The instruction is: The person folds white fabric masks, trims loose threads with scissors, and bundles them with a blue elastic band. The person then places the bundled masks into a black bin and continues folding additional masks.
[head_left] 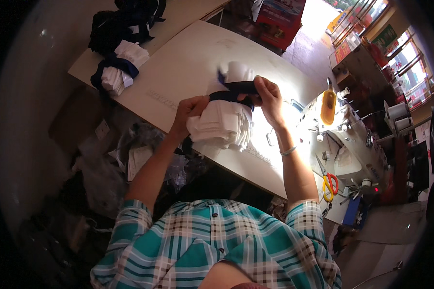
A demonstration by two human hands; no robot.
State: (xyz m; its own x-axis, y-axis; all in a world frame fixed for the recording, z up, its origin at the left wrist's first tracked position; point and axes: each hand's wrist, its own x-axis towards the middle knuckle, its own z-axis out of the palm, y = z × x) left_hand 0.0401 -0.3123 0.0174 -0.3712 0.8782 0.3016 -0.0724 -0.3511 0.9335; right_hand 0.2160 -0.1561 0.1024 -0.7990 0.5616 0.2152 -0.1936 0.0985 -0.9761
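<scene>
My left hand (190, 111) grips the left side of a thick stack of white cloth pieces (224, 126) held above the white table (188, 67). A dark navy strip (236, 90) runs across the top of the stack. My right hand (270, 98) pinches that strip at its right end, pulling it over the stack. More white cloth shows blurred behind the strip. Both forearms come up from a teal plaid shirt at the bottom.
A second white stack bound with a navy strip (121, 68) lies at the table's far left beside a heap of dark cloth (123, 21). A sewing machine (345, 139) stands to the right, with yellow-handled scissors (329, 187) near it. Bags and scraps (130, 154) lie left below the table.
</scene>
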